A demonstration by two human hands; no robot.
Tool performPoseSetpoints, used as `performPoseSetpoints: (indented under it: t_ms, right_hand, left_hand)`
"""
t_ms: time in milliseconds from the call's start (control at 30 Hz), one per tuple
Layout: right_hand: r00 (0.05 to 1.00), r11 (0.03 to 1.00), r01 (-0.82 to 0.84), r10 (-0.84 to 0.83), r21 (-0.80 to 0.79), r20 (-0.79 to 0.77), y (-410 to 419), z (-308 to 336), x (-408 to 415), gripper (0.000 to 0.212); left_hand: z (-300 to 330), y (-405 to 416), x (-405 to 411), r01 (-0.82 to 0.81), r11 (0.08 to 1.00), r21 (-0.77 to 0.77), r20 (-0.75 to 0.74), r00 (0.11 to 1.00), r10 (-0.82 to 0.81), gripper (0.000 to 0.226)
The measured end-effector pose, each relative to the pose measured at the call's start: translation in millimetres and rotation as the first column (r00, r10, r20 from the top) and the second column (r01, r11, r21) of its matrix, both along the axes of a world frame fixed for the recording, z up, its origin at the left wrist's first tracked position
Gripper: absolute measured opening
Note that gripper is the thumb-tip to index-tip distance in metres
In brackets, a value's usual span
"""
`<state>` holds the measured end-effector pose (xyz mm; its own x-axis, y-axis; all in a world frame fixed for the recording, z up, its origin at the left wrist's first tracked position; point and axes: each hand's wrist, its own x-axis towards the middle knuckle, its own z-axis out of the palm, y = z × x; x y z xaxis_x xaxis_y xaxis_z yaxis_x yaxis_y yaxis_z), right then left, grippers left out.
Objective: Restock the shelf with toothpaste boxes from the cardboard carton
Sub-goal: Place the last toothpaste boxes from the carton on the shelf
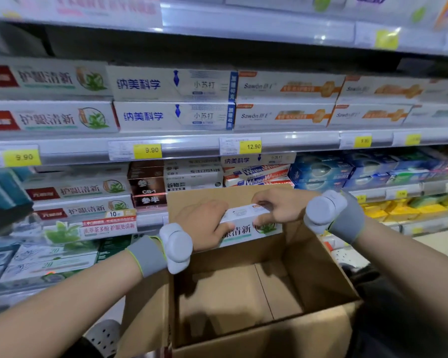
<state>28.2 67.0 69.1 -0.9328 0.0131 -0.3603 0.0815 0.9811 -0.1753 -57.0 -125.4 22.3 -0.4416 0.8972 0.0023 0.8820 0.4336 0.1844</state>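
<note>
Both hands hold one long white toothpaste box with green leaf print [248,223] above the far side of the open brown cardboard carton [269,301]. The left hand [204,223] curls its fingers over the box's left end; the right hand [279,205] grips its right end from above. Grey wrist bands with pale round devices [177,248] sit on both wrists. Beyond, the white store shelf [192,143] with yellow price tags [148,150] carries rows of similar boxes.

shelf [192,144] carries stacked toothpaste boxes [171,99].
</note>
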Motion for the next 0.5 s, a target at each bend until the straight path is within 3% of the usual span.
performPoseSetpoints:
  t_ms: [100,267,367,500]
  right_hand:
    - [0.997,0.993,-0.062,0.066,0.097,-0.033,-14.4,19.0,-11.5,0.035]
    - [0.933,0.93,-0.151,0.246,0.336,-0.263,-45.5,38.1,-35.6,0.035]
    - [0.877,0.92,-0.198,0.321,0.339,-0.358,-68.3,44.7,-54.8,0.029]
    - [0.787,0.902,-0.211,0.385,0.377,-0.482,-96.4,54.1,-83.7,0.029]
  left_hand:
    - [16.8,-8.4,-6.2,0.002,0.998,0.063,-0.084,0.996,0.003,0.045]
    - [40.9,-29.3,-23.9,-0.047,0.991,0.126,-0.282,0.956,0.081,0.038]
    - [50.5,-42.5,-35.7,-0.069,0.982,0.173,-0.373,0.919,0.13,0.04]
    - [65.7,-64.7,-52.3,-0.155,0.95,0.271,-0.388,0.886,0.255,0.041]
